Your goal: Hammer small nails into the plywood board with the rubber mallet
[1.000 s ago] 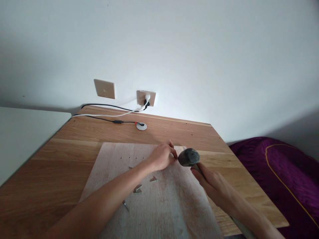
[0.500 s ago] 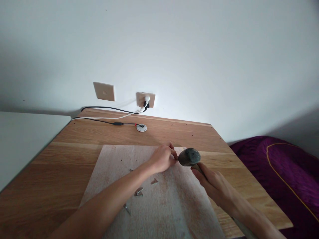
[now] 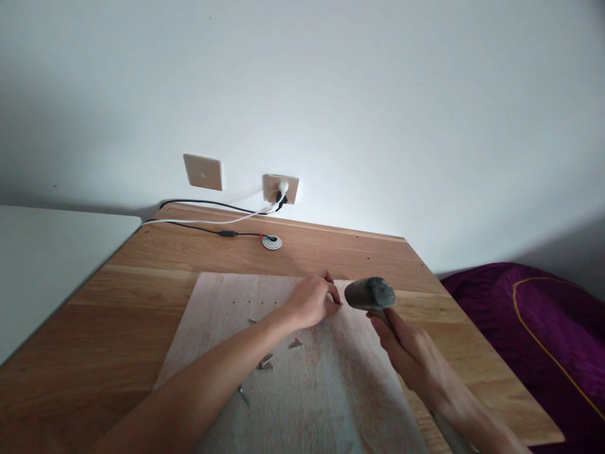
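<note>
My left hand [image 3: 314, 299] rests on the whitish wooden board [image 3: 302, 391], its thumb and forefinger pinched around a small nail [image 3: 341, 304] of which barely the tip end shows. Wrapped round the handle of a mallet, my right hand [image 3: 409, 347] holds its dark cylindrical head [image 3: 369, 294] just to the right of those fingertips, with a gap between. Loose nails [image 3: 267, 362] lie scattered on the board below my left forearm. A row of small dark dots [image 3: 249, 302] marks the board left of my left hand.
The board lies on a wooden tabletop [image 3: 118, 302] against a white wall. Black and white cables [image 3: 203, 221] run to a wall socket [image 3: 280, 189] and a round grommet [image 3: 271, 242]. Purple fabric [image 3: 501, 315] is at the right, a white surface [image 3: 57, 265] at the left.
The mallet head has drawn back slightly to the right, away from my left fingertips. My left hand keeps its pinch in the same spot; the view has shifted a little.
</note>
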Action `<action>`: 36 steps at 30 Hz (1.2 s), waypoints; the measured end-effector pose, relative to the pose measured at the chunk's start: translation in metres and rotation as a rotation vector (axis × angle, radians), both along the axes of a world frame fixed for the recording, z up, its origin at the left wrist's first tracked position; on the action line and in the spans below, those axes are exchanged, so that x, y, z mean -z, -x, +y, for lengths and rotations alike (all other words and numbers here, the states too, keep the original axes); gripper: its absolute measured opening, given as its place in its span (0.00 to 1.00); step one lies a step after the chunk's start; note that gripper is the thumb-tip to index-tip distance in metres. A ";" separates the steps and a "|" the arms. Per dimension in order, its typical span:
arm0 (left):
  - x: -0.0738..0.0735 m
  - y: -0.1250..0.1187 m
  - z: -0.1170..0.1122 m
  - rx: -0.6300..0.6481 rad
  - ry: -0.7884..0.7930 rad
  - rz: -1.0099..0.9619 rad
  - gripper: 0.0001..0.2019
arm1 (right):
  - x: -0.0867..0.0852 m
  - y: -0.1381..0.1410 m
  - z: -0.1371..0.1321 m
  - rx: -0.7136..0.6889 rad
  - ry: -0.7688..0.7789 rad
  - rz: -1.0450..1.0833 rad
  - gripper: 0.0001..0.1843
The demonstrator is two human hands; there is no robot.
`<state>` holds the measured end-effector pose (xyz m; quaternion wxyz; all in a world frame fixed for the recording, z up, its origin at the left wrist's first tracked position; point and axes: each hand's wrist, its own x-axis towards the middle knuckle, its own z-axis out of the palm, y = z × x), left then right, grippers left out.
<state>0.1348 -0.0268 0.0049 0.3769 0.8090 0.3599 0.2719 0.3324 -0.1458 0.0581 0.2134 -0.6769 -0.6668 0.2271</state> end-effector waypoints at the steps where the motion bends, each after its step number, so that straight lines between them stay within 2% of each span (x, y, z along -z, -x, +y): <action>1: 0.000 0.000 0.000 0.003 -0.004 0.000 0.05 | 0.000 -0.001 0.000 -0.017 -0.003 -0.007 0.22; 4: -0.001 0.001 0.000 0.012 -0.006 0.002 0.06 | -0.002 -0.003 -0.001 -0.066 -0.004 -0.043 0.22; 8: -0.001 0.001 0.000 0.023 -0.007 0.017 0.05 | -0.003 -0.004 0.000 -0.027 -0.011 -0.035 0.22; 11: -0.001 0.001 0.001 0.008 -0.010 0.017 0.04 | -0.004 -0.004 -0.002 -0.068 0.011 -0.037 0.21; 15: 0.001 0.000 0.001 0.025 -0.013 0.009 0.05 | -0.007 -0.002 -0.005 -0.020 -0.002 -0.024 0.22; 20: 0.004 0.000 0.002 0.027 -0.029 -0.013 0.05 | -0.006 -0.003 -0.003 -0.089 -0.009 -0.046 0.20; 23: 0.005 0.000 0.003 0.033 -0.025 -0.008 0.06 | -0.008 -0.004 -0.002 -0.023 0.007 -0.045 0.21; 28: 0.007 0.000 0.003 0.030 -0.035 -0.030 0.05 | -0.008 -0.002 -0.001 -0.076 0.052 -0.036 0.20; 32: 0.008 0.000 0.003 0.029 -0.033 -0.029 0.06 | -0.002 0.002 -0.001 -0.023 0.029 -0.018 0.22; 36: 0.007 -0.001 0.003 0.006 -0.026 -0.029 0.07 | 0.001 0.006 -0.009 0.025 0.134 0.030 0.23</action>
